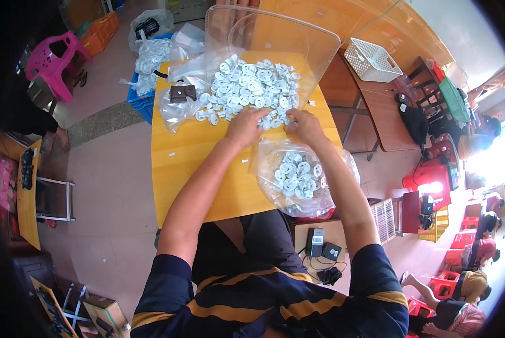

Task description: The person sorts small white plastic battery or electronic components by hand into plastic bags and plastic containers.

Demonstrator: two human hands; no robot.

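A heap of small round white plastic parts (pixel 247 84) covers the far half of the yellow wooden table (pixel 202 186). At its near edge, my left hand (pixel 246 127) has its fingers closed among the parts. My right hand (pixel 307 127) is a little to the right, its fingers curled in a pinch by the same edge. What either hand pinches is too small to make out. Under my right forearm, an open clear plastic bag (pixel 266 188) holds more of these white parts (pixel 297 174).
A clear plastic tray (pixel 320 39) stands behind the heap. At the table's left edge lie a dark brown object (pixel 182 93) and clear bags. Blue crate (pixel 142 104) stands left, white basket (pixel 372 60) on a brown table right. Several people sit far right.
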